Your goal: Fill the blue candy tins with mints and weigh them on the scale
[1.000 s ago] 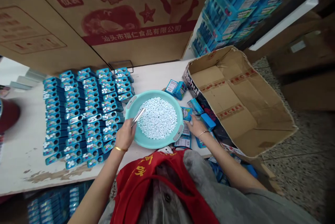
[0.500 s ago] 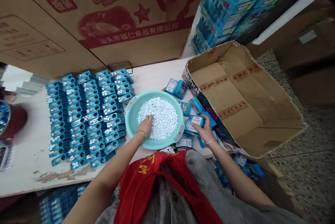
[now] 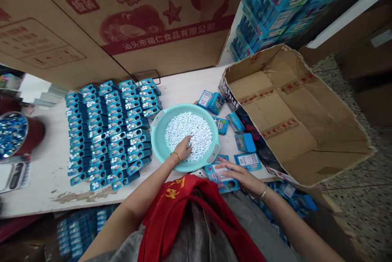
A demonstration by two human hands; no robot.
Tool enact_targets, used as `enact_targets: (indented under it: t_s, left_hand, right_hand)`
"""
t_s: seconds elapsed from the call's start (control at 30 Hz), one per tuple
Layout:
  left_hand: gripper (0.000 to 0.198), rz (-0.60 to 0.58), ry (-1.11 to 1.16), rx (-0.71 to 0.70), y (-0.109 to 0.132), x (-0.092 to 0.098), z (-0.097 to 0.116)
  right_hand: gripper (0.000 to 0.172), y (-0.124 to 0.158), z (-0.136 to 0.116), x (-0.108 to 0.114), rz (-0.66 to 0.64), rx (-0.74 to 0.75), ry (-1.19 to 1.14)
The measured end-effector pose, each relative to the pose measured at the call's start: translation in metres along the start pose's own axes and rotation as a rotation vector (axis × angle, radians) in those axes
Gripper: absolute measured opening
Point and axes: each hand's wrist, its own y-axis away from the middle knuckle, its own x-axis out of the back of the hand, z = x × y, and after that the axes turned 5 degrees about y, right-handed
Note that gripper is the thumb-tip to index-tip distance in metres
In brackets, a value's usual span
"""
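Note:
My left hand [image 3: 183,148] reaches into a turquoise basin [image 3: 158,139], its curled fingertips sunk in small white candies [image 3: 200,131]. What those fingers pinch is hidden. Right of the basin, my right hand [image 3: 243,175] has its fingers across a blue candy box [image 3: 229,186] with a pale label, close to the table's front edge. Its thumb is hard to make out, but the hand seems closed on the box. More blue boxes lie around it, one with its label up [image 3: 248,160] and another [image 3: 245,143] just behind.
Rows of upright blue boxes [image 3: 113,131], many with white candies in their openings, stand left of the basin. An open carton [image 3: 288,111] is at the right. Large cartons [image 3: 165,58] wall the back. A red bucket [image 3: 33,133] stands far left.
My right hand has brought the blue box down toward the table's front edge. My left hand has moved right, deeper among the candies. The view has shifted slightly left.

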Motion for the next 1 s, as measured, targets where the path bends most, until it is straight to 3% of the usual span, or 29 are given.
enact_targets:
  t_s: [0.13,0.2,0.27,0.4,0.57,0.7,0.83,1.0]
  left_hand:
    - [0.046,0.025,0.061,-0.035,0.0,0.006,-0.005]
    - [0.043,0.037,0.082,-0.057,0.001,0.009,-0.005]
    - [0.039,0.046,0.098,-0.082,0.005,0.015,-0.004]
    - [0.036,0.054,0.12,-0.141,0.016,0.036,0.001]
    - [0.037,0.036,0.098,-0.262,0.036,0.081,0.017]
    - [0.039,-0.02,0.025,-0.329,0.054,0.121,0.04]
    - [0.037,-0.082,-0.063,-0.35,0.068,0.148,0.069]
    - [0.031,-0.208,-0.304,-0.332,0.07,0.158,0.096]
  right_hand:
    - [0.083,0.009,0.01,0.006,-0.218,0.142,0.084]
    - [0.087,0.01,0.016,0.003,-0.226,0.159,0.105]
    - [0.073,0.007,0.022,-0.005,-0.126,0.173,0.115]
    - [0.058,-0.003,0.026,-0.017,0.216,0.268,0.196]
    - [0.044,-0.021,0.009,-0.005,0.483,0.487,0.293]
    - [0.045,-0.045,-0.009,0.001,0.685,0.493,0.526]
    - [0.036,-0.069,-0.027,-0.005,0.671,0.516,0.8]
    - [0.034,-0.082,-0.038,-0.019,0.642,0.562,0.944]
